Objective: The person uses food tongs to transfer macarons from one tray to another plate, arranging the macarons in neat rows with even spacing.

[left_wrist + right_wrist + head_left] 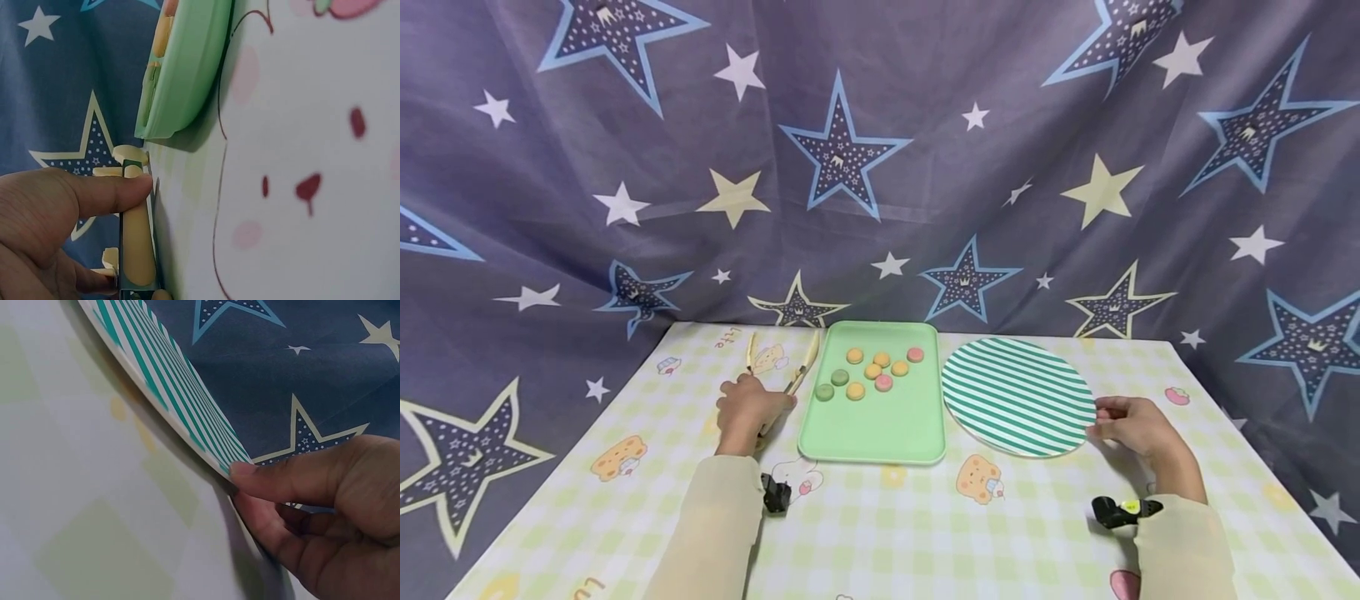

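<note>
My left hand point(750, 410) grips a pair of tongs point(796, 379) with cream-yellow tips, which spread apart toward the back of the table. In the left wrist view the thumb presses along one yellow arm of the tongs point(139, 240), with fingers on the other side. At the right, my right hand point(1138, 429) pinches the near right edge of a round board point(1018, 396) with green and white stripes. Thumb on top and fingers beneath hold its thin rim in the right wrist view. Between the hands lies a light green tray point(872, 442) carrying several small macarons point(855, 391) in orange, pink and green.
A pale checked tablecloth point(925, 533) with cartoon prints covers the table. Behind it hangs a dark blue curtain point(880, 242) with stars, close to the table's back edge. The striped board lies just right of the tray.
</note>
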The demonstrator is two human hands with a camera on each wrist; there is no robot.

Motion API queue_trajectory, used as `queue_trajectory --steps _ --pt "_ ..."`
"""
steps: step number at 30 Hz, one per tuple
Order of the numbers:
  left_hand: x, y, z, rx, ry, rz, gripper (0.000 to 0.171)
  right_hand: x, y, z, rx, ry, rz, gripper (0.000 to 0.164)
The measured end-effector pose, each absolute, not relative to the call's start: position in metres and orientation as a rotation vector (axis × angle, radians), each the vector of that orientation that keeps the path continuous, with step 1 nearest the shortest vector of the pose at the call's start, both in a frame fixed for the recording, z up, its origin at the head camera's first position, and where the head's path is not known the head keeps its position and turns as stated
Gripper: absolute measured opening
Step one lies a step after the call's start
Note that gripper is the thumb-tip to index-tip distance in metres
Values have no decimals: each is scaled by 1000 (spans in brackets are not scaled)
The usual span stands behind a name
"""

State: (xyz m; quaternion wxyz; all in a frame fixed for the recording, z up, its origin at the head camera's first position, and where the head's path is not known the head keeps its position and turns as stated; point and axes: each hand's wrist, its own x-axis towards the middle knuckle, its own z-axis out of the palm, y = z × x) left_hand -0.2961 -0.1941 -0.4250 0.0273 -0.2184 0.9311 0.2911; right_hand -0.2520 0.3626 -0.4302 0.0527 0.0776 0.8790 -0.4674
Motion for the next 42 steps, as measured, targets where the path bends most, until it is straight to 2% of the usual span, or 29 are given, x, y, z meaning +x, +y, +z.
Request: queue_trajectory --steps 10,24,35,42 --pt "-292 -198 -425 -646 2888 917 82 -252 368 -436 241 2683 -1411 63" --pt "-297 -201 -425 -671 2885 793 82 -252 368 -436 260 2651 -1450 63" --pt "-298 -207 -428 -557 2964 849 76 -249 369 -437 212 2610 -1501 63" --pt "-300 -212 -418 -384 3086 913 84 -250 368 -439 229 2575 -1542 64"
